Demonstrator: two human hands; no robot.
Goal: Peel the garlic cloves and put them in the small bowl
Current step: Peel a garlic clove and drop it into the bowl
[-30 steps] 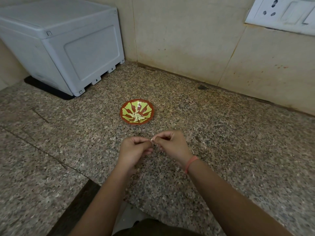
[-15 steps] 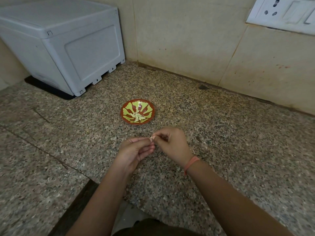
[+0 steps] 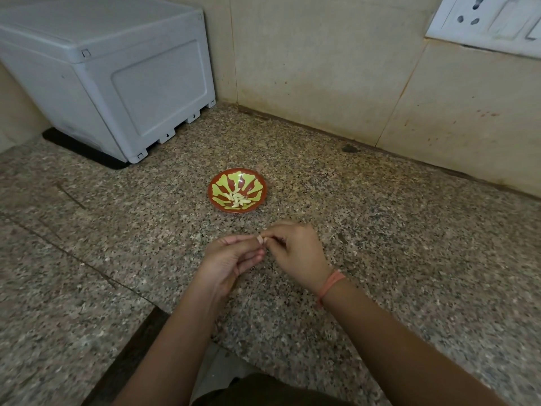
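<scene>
**Hands (image 3: 231, 259) joined on one garlic clove (image 3: 260, 238)**

Both hands are brought together above the worktop (image 3: 380, 230), low of centre in the head view. A single garlic clove is pinched between them. It is held at the fingertips of the left hand, whose palm is turned up with its lower fingers loosely extended toward 3 o'clock. From the other side it is gripped by the curled thumb and fingers of the right hand (image 3: 295, 253). Only a small pale end of the clove is seen, so how much skin is on it cannot be told.

The small bowl (image 3: 251, 178), red with yellow-green leaf shapes, is found near the hands at 12 o'clock, standing on the worktop and apart from them. A little heap of pale peeled cloves (image 3: 237, 199) is seen lying in its bottom.

An orange band (image 3: 330, 284) is worn on the right wrist. The worktop is of speckled granite. At 10 o'clock from the bowl, well apart, a grey plastic box (image 3: 131, 83) is set on a dark mat (image 3: 87, 153) against the tiled wall (image 3: 322, 68). At 2 o'clock, high on that wall, a white switch plate (image 3: 491, 22) with a socket is mounted.
</scene>
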